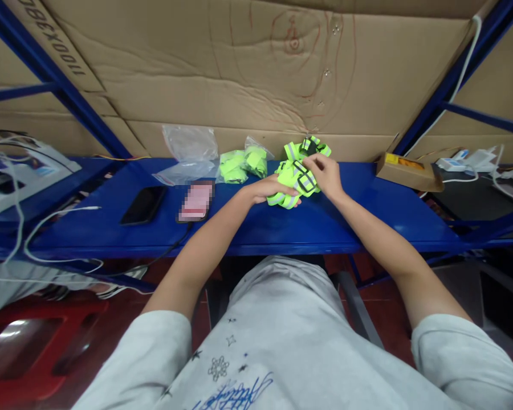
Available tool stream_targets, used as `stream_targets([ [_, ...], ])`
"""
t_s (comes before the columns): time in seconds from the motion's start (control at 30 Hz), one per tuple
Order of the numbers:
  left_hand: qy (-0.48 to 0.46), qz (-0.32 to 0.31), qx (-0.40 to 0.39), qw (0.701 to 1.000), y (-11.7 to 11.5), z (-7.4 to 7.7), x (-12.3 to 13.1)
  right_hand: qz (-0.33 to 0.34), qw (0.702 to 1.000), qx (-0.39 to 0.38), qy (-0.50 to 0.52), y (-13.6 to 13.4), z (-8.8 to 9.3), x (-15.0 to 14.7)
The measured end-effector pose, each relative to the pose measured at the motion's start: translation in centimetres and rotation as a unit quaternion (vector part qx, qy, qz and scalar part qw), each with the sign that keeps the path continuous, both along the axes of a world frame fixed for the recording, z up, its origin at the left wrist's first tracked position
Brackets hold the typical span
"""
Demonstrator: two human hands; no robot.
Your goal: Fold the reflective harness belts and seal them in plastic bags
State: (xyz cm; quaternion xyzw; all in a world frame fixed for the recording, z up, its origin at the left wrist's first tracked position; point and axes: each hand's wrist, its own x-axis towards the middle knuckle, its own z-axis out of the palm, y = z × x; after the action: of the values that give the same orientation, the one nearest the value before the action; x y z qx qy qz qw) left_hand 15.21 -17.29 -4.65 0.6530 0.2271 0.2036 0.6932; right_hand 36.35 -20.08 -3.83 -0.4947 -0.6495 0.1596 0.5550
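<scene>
Out left, two bagged green bundles point(233, 166) sat just beyond the left fingers. Then came the left hand point(267, 188), holding the neon strap bundle point(283, 173), thumb over, fingers under! Between both hands it lay, black buckles point(306, 183) facing up; the right hand point(327, 174) bunched narrow fingertips at its right side, pinching or not, I couldn't tell.
</scene>
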Motion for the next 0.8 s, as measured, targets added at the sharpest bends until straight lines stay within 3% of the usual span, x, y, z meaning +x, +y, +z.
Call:
stream_targets([
  [0.17, -0.053, 0.041, -0.012, 0.998, -0.9, 0.1, 0.8, 0.055, 0.989, -0.002, -0.14, -0.8, 0.8, 0.2],
  [0.27, -0.065, 0.036, -0.003, 0.997, -1.7, 0.0, 1.4, 0.046, 0.985, 0.015, -0.163, -0.9, 0.8, 0.0],
  [0.37, -0.051, 0.034, 0.022, 0.998, -2.0, -0.3, 1.7, 0.031, 0.995, -0.016, -0.089, -0.6, 0.5, -0.2],
  [0.47, -0.021, 0.089, 0.078, 0.993, -1.4, -0.9, 1.9, 0.059, 0.993, -0.097, 0.034, -0.2, 0.1, -0.5],
  [0.63, 0.045, 0.225, 0.168, 0.959, -0.1, -2.0, 2.2, 0.102, 0.963, -0.185, 0.166, 0.0, -0.2, -1.1],
  [0.8, 0.014, 0.228, 0.165, 0.959, -0.6, -1.8, 2.8, 0.199, 0.919, -0.255, 0.225, -0.3, 0.4, -0.8],
])
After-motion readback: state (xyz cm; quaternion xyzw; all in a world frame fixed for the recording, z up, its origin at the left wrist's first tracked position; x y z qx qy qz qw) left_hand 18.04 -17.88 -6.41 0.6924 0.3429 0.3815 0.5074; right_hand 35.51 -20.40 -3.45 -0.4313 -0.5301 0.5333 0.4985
